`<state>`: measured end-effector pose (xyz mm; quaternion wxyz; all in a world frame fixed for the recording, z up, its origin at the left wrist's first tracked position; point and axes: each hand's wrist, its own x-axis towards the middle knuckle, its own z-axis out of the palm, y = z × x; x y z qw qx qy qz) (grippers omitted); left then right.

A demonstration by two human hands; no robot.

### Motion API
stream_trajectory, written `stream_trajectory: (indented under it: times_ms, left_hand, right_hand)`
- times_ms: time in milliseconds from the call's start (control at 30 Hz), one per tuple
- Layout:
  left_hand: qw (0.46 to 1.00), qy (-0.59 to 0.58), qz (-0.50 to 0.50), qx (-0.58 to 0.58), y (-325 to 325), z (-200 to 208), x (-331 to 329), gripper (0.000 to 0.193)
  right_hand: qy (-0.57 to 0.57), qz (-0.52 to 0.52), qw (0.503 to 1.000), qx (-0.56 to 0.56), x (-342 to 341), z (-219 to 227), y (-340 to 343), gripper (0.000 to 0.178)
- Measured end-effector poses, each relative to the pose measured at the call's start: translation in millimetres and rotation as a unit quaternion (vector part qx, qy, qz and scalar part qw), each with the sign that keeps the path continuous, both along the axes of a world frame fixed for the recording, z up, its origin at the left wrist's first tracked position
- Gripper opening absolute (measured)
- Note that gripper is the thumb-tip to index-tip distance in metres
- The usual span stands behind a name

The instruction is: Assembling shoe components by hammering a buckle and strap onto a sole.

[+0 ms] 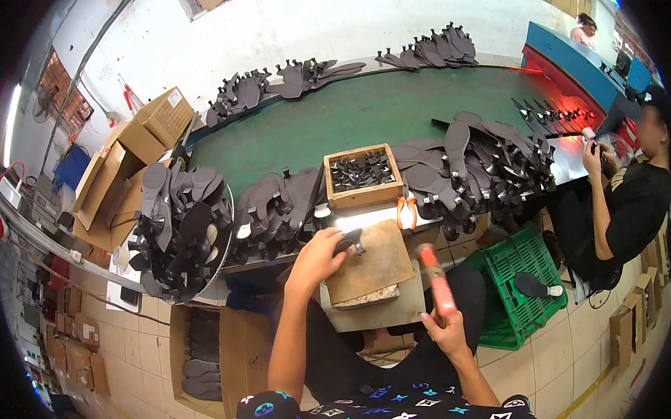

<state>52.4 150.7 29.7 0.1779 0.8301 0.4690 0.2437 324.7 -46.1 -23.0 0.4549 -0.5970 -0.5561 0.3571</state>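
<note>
Clutching a long red-handled hammer (pixel 441 291) is the right hand (pixel 447 334) — the left hand (pixel 317 262) pinches a dark heeled shoe sole (pixel 348 240).

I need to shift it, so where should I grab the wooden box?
Probably grip the wooden box by its left and right rims, from above: it stands upright, open-topped, and dark soles crowd both sides.

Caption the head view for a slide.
Left hand holding a dark shoe sole over a board, right hand gripping a red tool.
</note>
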Motion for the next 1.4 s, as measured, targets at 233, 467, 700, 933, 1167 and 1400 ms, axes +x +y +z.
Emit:
stream_trajectory:
  times_ms: [233,467,700,933,1167,1400]
  left_hand:
    - [0.976,0.178,-0.069,-0.107,16.0,19.3,15.2,0.042]
    - [0.994,-0.032,-0.081,-0.070,-15.1,47.2,8.0,0.040]
    - [0.867,-0.444,0.039,-0.222,-69.8,80.7,51.7,0.065]
    - [0.978,0.065,0.170,0.106,-36.7,-0.1,66.3,0.087]
    - [0.964,0.129,0.082,0.216,111.7,24.4,75.8,0.021]
    - [0.901,0.399,0.038,0.166,200.3,4.4,67.3,0.006]
  right_hand:
    - [0.373,-0.063,0.923,-0.063,6.0,-4.5,-5.7,0.038]
    - [0.366,-0.141,0.919,-0.042,31.9,-29.9,-43.3,0.038]
    - [0.387,-0.102,0.916,-0.003,50.5,-45.5,-50.9,0.035]
    - [0.469,-0.078,0.880,-0.006,53.8,-61.4,-51.9,0.034]
    - [0.558,-0.096,0.821,-0.072,70.0,-66.0,-39.6,0.034]
    - [0.547,-0.127,0.822,-0.095,68.1,-66.8,-30.7,0.036]
